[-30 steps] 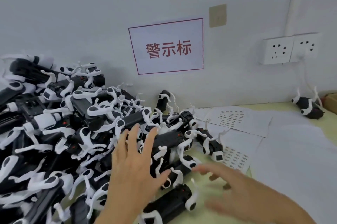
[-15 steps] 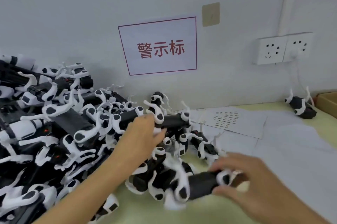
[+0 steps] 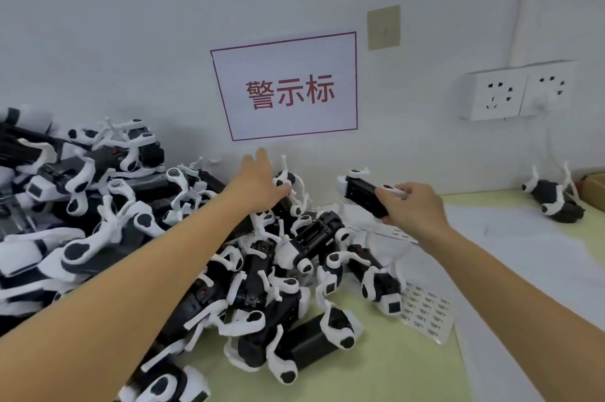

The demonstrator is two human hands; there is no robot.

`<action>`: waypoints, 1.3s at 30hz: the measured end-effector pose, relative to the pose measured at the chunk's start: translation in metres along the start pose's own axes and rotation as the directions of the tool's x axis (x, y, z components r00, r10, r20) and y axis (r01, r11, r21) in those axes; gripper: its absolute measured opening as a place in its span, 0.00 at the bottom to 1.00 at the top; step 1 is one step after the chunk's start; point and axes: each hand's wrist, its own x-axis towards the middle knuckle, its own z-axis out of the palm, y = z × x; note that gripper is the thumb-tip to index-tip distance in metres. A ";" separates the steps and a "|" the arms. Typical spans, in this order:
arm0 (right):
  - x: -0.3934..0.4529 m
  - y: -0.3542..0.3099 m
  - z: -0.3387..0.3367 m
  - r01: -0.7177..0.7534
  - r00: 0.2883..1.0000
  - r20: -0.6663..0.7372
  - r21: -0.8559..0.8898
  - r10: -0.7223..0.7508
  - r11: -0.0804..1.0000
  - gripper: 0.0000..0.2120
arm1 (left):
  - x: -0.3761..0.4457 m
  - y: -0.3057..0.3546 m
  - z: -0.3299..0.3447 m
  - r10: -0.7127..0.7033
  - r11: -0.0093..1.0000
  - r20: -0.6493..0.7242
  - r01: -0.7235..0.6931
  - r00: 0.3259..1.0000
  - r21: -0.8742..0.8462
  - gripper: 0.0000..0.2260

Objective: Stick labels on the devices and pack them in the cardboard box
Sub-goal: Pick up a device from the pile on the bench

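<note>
A big pile of black-and-white devices (image 3: pixel 108 224) covers the left half of the table and spills toward the middle. My right hand (image 3: pixel 411 205) grips one black device (image 3: pixel 361 193) and holds it up above the table near the wall. My left hand (image 3: pixel 258 182) reaches far back, fingers spread, and rests on a device (image 3: pixel 286 187) at the pile's rear edge. A label sheet (image 3: pixel 425 313) lies by the pile's right side. A corner of the cardboard box (image 3: pixel 594 187) shows at the far right edge.
White paper sheets (image 3: pixel 523 254) cover the right side of the yellow-green table (image 3: pixel 376 369). One lone device (image 3: pixel 553 200) lies at the far right by the box. On the wall hang a red-bordered sign (image 3: pixel 288 87) and white power sockets (image 3: pixel 520 90).
My right hand has lifted the device it took from the pile's front edge up and back toward the wall. My left hand has moved farther back across the pile.
</note>
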 end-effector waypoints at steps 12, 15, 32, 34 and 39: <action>-0.080 -0.024 0.028 0.646 0.714 0.446 -0.124 -0.539 0.753 0.26 | -0.028 0.006 -0.027 0.136 0.966 -0.297 -0.193 0.945 -0.172 0.09; -0.125 -0.041 0.054 0.699 0.585 0.587 -0.015 -0.560 0.715 0.36 | -0.038 0.017 -0.044 -0.011 0.763 -0.423 -0.266 0.906 -0.589 0.11; -0.148 -0.083 0.166 0.628 0.731 0.290 0.067 -0.617 0.775 0.12 | -0.146 -0.090 -0.079 0.052 0.599 0.125 -0.131 0.991 0.790 0.53; -0.145 -0.084 0.161 0.588 0.730 0.326 0.147 -0.600 0.795 0.08 | -0.136 -0.091 -0.075 0.187 0.577 0.067 -0.165 0.980 0.800 0.43; -0.107 -0.060 0.116 0.504 0.820 0.233 0.137 -0.522 0.853 0.10 | -0.108 -0.100 -0.097 0.309 0.759 0.030 -0.265 0.951 0.595 0.28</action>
